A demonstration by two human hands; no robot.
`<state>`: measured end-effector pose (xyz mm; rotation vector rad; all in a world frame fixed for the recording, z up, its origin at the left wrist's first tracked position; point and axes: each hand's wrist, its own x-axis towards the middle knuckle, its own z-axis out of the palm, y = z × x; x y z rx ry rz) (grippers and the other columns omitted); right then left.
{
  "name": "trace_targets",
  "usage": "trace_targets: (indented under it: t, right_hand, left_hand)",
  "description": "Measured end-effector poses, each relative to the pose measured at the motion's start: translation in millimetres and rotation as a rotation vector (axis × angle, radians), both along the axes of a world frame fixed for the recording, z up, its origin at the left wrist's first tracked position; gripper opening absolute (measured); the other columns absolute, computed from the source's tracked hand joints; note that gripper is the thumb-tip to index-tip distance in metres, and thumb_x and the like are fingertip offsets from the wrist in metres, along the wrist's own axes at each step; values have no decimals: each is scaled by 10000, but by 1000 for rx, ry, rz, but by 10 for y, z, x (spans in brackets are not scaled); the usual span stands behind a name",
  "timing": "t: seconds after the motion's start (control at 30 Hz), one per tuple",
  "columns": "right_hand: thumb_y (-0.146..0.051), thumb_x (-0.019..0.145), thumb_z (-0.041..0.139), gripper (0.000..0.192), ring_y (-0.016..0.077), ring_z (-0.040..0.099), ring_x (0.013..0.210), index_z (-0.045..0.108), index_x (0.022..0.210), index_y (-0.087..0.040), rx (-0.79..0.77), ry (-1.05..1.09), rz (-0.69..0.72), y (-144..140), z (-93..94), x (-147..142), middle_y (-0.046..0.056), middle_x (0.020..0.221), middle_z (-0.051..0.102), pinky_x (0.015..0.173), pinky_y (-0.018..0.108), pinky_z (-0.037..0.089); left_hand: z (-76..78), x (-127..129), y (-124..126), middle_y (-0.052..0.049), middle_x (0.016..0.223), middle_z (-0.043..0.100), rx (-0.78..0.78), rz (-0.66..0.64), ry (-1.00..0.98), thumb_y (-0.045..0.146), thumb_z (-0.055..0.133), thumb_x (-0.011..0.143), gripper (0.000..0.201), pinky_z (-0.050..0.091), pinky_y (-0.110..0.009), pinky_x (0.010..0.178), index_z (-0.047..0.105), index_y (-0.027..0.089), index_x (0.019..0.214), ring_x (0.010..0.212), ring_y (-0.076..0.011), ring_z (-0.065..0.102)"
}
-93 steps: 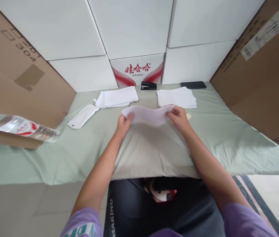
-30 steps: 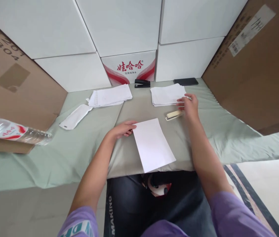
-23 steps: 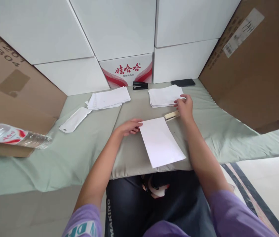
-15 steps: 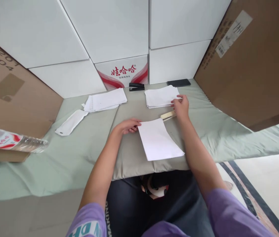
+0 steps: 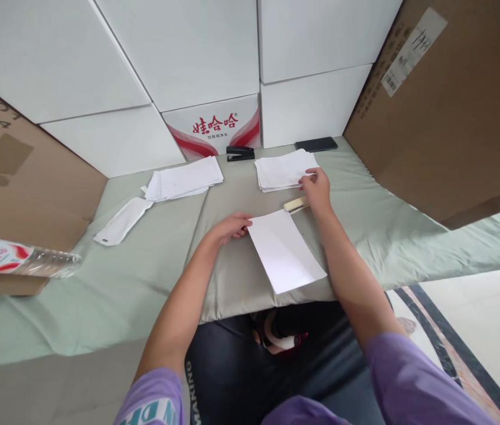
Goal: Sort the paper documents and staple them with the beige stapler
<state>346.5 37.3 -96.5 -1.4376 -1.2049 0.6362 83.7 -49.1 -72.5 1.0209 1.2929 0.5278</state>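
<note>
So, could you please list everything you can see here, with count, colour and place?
folded sheet: 1, white, centre of the cloth, near edge
right stack: 1 pile of paper, white, far right of centre
left stack: 1 pile of paper, white, far left of centre
small tool: 1, cream, beside the right hand
stapler: 1, black, against the boxes
phone: 1, black, far right
pouch: 1, white, left of the stacks
bottle: 1, clear with red label, lying at left
cloth: 1, pale green, covers the table
white boxes: several, behind
brown cartons: 2, left and right
left hand: on the folded sheet's left corner
right hand: at the right stack's edge
</note>
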Motion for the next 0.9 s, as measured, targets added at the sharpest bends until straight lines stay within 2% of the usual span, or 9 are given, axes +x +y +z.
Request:
trace_targets:
  t: [0.1, 0.17, 0.27, 0.33, 0.53, 0.7, 0.9]
  right_hand:
    - [-233, 772, 537, 185, 176, 593, 705, 605, 943, -216, 71, -205, 50, -56, 35, -56, 0, 756, 645, 732, 313, 453]
    - [-246, 790, 563, 184, 173, 589, 712, 640, 953, -210, 104, -356, 158, -113, 67, -117, 8, 772, 665, 721, 303, 433]
    - [-273, 803, 603, 149, 163, 580, 692, 678, 914, -209, 84, -533, 344, -190, 106, -210, 3, 740, 669, 671, 284, 393]
    - [-279, 811, 607, 116, 156, 561, 666, 688, 853, -207, 38, -597, 399, -210, 110, -248, -3, 687, 646, 643, 276, 364]
    - [-311, 851, 585, 151, 145, 514, 639, 702, 849, -215, -47, -645, 391, -163, 58, -266, -11, 650, 600, 605, 269, 308]
    - [-302, 872, 558, 180, 161, 522, 679, 716, 921, -230, -97, -729, 385, -161, 26, -291, 4, 715, 646, 617, 270, 278]
    - [-327, 928, 479, 257, 169, 511, 647, 704, 979, -212, -50, -615, 336, -130, 5, -292, 9, 678, 633, 613, 277, 291]
  left_hand:
    - [-38, 26, -15, 4, 587, 507, 33, -2, 42, 170, 713, 705, 82, 139, -172, 384, 727, 164, 786, 449, -57, 350]
    - [-46, 27, -18, 10, 604, 508, 32, -10, 69, 158, 682, 722, 121, 158, -167, 394, 729, 159, 834, 462, -57, 361]
    - [-36, 20, -22, 21, 635, 489, 24, -37, 99, 133, 623, 758, 185, 172, -161, 416, 721, 142, 914, 474, -45, 363]
    - [-28, 17, -26, 26, 644, 474, 29, -52, 97, 135, 603, 772, 203, 170, -168, 425, 715, 137, 942, 477, -44, 353]
    - [-15, 30, -51, 25, 652, 469, 54, -68, 123, 142, 582, 780, 188, 190, -187, 447, 703, 142, 925, 495, -58, 361]
    - [-21, 40, -50, 26, 645, 474, 58, -63, 124, 153, 593, 775, 172, 209, -199, 461, 695, 162, 913, 502, -72, 368]
    - [-49, 31, -38, 18, 662, 488, 68, -71, 143, 151, 589, 770, 179, 248, -192, 474, 698, 170, 910, 527, -77, 393]
